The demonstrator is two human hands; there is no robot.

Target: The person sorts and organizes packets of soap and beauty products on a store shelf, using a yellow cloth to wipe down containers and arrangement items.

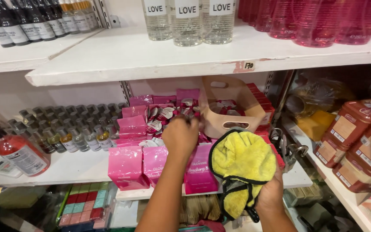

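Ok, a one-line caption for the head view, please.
Left hand reaches among small pink sachets on a white shelf while the right hand holds a yellow black-edged microfibre cloth.

From my feed, my left hand covers the sachets it reaches into, and its fingertips are lost among them, so I cannot tell what they grip. My right hand is mostly hidden behind the yellow cloth. The top edge cuts off the clear bottles and the pink bottles. The jars run off the right edge. The small vials are too blurred to read.
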